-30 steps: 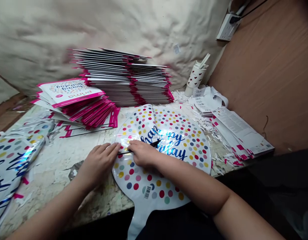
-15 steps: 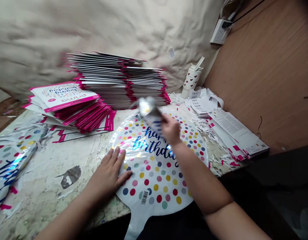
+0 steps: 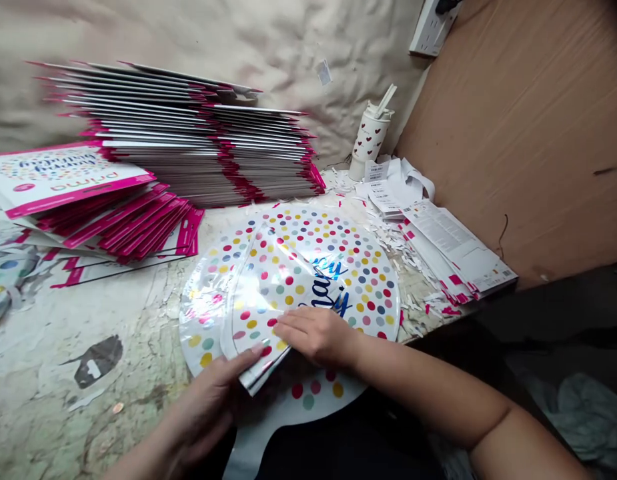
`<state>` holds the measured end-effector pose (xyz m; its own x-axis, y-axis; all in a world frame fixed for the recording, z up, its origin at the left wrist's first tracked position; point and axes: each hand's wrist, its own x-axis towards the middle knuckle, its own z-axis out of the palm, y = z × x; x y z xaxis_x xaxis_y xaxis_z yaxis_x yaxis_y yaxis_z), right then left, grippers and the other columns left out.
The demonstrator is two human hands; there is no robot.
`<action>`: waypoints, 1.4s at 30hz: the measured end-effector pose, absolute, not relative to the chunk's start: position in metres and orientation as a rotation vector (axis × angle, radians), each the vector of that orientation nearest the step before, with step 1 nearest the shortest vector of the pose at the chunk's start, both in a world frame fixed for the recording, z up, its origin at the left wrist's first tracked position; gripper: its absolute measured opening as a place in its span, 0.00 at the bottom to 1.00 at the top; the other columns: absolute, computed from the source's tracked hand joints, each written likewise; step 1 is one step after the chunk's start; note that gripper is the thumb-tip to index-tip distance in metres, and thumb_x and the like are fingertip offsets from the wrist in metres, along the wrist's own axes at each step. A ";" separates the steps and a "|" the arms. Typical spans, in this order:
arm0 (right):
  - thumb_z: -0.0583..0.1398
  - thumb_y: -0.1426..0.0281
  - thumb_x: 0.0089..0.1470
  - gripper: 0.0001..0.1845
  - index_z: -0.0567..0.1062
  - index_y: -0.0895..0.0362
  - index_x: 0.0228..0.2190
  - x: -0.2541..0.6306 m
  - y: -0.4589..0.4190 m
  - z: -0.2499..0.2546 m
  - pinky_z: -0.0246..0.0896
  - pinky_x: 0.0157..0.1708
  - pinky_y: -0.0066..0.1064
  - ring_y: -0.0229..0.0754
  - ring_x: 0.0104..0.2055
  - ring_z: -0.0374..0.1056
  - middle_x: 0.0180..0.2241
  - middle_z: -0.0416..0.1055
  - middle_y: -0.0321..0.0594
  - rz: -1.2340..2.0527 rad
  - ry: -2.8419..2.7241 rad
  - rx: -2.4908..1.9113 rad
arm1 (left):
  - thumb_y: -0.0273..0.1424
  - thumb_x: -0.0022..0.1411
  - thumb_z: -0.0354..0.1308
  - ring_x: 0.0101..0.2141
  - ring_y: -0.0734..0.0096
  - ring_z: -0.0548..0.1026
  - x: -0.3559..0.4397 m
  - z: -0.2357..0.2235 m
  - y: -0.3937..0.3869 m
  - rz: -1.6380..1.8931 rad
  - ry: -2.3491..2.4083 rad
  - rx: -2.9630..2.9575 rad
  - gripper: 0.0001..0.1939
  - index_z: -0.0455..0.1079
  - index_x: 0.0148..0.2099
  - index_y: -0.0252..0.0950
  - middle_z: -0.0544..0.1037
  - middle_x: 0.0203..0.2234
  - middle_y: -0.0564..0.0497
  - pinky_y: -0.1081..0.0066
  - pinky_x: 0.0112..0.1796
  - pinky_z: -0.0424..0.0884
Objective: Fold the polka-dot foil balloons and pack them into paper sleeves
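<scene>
A flat round foil balloon (image 3: 368, 267) with coloured dots and blue lettering lies at the table's near edge. Its near-left part is folded over into a flap (image 3: 268, 287) that covers the left half. My right hand (image 3: 315, 333) lies on the flap's near edge with fingers flat and stretched out, pressing it down. My left hand (image 3: 208, 407) is at the fold's lower corner; its fingers reach under and against the folded edge, thumb on top. The balloon's white neck (image 3: 253, 447) hangs off the table edge toward me.
A tall stack of pink-edged cards (image 3: 188, 150) stands at the back, a lower fanned pile (image 3: 88, 200) at left. A heart-patterned cup (image 3: 368, 137) is against the wall. Printed sheets (image 3: 453, 247) and paper scraps lie at right. A wall socket (image 3: 428, 27) is above.
The right hand swung the rolled piece away, then came back down. The balloon's left part is now folded over, and both hands have shifted to its near edge.
</scene>
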<state>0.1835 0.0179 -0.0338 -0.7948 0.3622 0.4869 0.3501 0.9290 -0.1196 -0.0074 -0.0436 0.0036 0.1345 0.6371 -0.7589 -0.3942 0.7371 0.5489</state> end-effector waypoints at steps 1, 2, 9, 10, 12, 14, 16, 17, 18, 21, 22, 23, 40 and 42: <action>0.53 0.70 0.58 0.17 0.69 0.62 0.48 0.191 0.018 -0.032 0.56 0.56 0.42 0.46 0.56 0.61 0.50 0.69 0.47 0.088 -2.603 -0.513 | 0.27 0.50 0.63 0.31 0.62 0.77 -0.004 0.002 -0.044 0.755 1.277 0.229 0.23 0.67 0.51 0.33 0.78 0.37 0.42 0.65 0.31 0.75; 0.55 0.66 0.56 0.22 0.67 0.60 0.51 0.200 0.019 -0.029 0.50 0.59 0.47 0.49 0.60 0.55 0.55 0.64 0.47 0.155 -2.607 -0.553 | 0.24 0.50 0.63 0.29 0.63 0.77 -0.003 -0.001 -0.043 0.753 1.312 0.232 0.23 0.67 0.50 0.32 0.78 0.37 0.42 0.66 0.29 0.75; 0.56 0.73 0.46 0.38 0.55 0.56 0.59 0.256 0.049 -0.023 0.54 0.57 0.40 0.46 0.59 0.55 0.58 0.57 0.45 0.540 -2.232 -1.194 | 0.21 0.50 0.63 0.30 0.63 0.77 -0.009 -0.001 -0.042 0.740 1.337 0.210 0.16 0.69 0.43 0.27 0.78 0.36 0.39 0.68 0.27 0.76; 0.56 0.75 0.45 0.38 0.56 0.56 0.59 0.253 0.055 -0.026 0.57 0.54 0.38 0.45 0.57 0.59 0.57 0.60 0.44 0.548 -2.253 -1.197 | 0.21 0.50 0.63 0.30 0.63 0.77 -0.008 0.000 -0.043 0.745 1.333 0.217 0.16 0.69 0.43 0.27 0.78 0.36 0.40 0.69 0.26 0.76; 0.54 0.77 0.45 0.35 0.60 0.58 0.57 0.242 0.069 -0.031 0.60 0.51 0.37 0.46 0.51 0.64 0.52 0.67 0.45 0.465 -2.334 -1.246 | 0.21 0.51 0.62 0.30 0.64 0.77 -0.005 0.002 -0.043 0.762 1.326 0.245 0.15 0.69 0.43 0.28 0.78 0.36 0.41 0.69 0.26 0.76; 0.51 0.79 0.49 0.31 0.61 0.61 0.57 0.228 0.082 -0.033 0.62 0.47 0.40 0.48 0.46 0.68 0.44 0.73 0.50 0.310 -2.425 -1.378 | 0.22 0.52 0.62 0.30 0.64 0.77 -0.002 0.003 -0.044 0.785 1.329 0.282 0.15 0.69 0.44 0.29 0.78 0.36 0.41 0.69 0.27 0.77; 0.47 0.79 0.53 0.29 0.61 0.64 0.57 0.219 0.093 -0.031 0.62 0.44 0.42 0.50 0.42 0.69 0.38 0.74 0.53 0.204 -2.477 -1.512 | 0.23 0.54 0.60 0.30 0.64 0.78 0.001 0.004 -0.044 0.812 1.346 0.306 0.15 0.69 0.45 0.29 0.78 0.37 0.41 0.70 0.27 0.77; 0.47 0.78 0.54 0.29 0.59 0.64 0.58 0.218 0.097 -0.029 0.62 0.44 0.43 0.51 0.43 0.68 0.39 0.73 0.54 0.196 -2.497 -1.534 | 0.23 0.54 0.60 0.31 0.64 0.78 0.002 0.004 -0.045 0.827 1.355 0.308 0.15 0.69 0.46 0.29 0.78 0.37 0.41 0.70 0.27 0.77; 0.49 0.77 0.53 0.30 0.58 0.64 0.59 0.219 0.099 -0.026 0.62 0.46 0.43 0.51 0.47 0.67 0.44 0.71 0.54 0.219 -2.527 -1.506 | 0.23 0.55 0.59 0.32 0.64 0.78 0.003 0.004 -0.044 0.841 1.357 0.303 0.15 0.68 0.47 0.29 0.78 0.38 0.40 0.70 0.27 0.77; 0.58 0.71 0.47 0.42 0.49 0.62 0.61 0.231 0.094 -0.018 0.52 0.57 0.44 0.53 0.62 0.49 0.61 0.52 0.52 0.376 -2.652 -1.235 | 0.23 0.56 0.58 0.32 0.64 0.78 0.005 0.002 -0.043 0.875 1.327 0.262 0.17 0.66 0.49 0.29 0.77 0.39 0.39 0.71 0.27 0.77; 0.60 0.70 0.45 0.46 0.47 0.63 0.62 0.235 0.089 -0.017 0.48 0.59 0.45 0.52 0.64 0.43 0.63 0.45 0.51 0.404 -2.678 -1.150 | 0.23 0.56 0.58 0.32 0.65 0.78 0.007 0.001 -0.042 0.885 1.318 0.244 0.17 0.66 0.49 0.29 0.77 0.39 0.39 0.71 0.27 0.77; 0.60 0.69 0.45 0.46 0.46 0.63 0.62 0.237 0.083 -0.018 0.44 0.60 0.47 0.52 0.65 0.39 0.64 0.41 0.51 0.398 -2.685 -1.092 | 0.23 0.56 0.58 0.31 0.65 0.78 0.009 0.001 -0.041 0.894 1.310 0.228 0.17 0.67 0.49 0.30 0.77 0.40 0.40 0.71 0.28 0.77; 0.50 0.76 0.59 0.16 0.72 0.59 0.46 0.224 0.081 -0.052 0.55 0.56 0.40 0.40 0.55 0.63 0.50 0.69 0.45 0.167 -2.725 -0.505 | 0.38 0.61 0.47 0.57 0.57 0.61 -0.011 0.011 0.043 0.477 1.125 2.265 0.23 0.64 0.56 0.38 0.65 0.57 0.44 0.53 0.56 0.56; 0.51 0.76 0.59 0.16 0.72 0.59 0.45 0.228 0.075 -0.052 0.56 0.56 0.40 0.40 0.55 0.63 0.49 0.70 0.45 0.152 -2.689 -0.512 | 0.38 0.64 0.42 0.61 0.57 0.52 -0.004 -0.019 0.065 0.245 1.136 2.519 0.26 0.55 0.62 0.35 0.56 0.61 0.44 0.51 0.58 0.49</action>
<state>0.2281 0.0747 -0.0516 -0.8542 0.3735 0.3618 0.3303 0.9271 -0.1773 -0.0035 0.0652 -0.0189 0.6607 0.7506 0.0079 0.6871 -0.6089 0.3965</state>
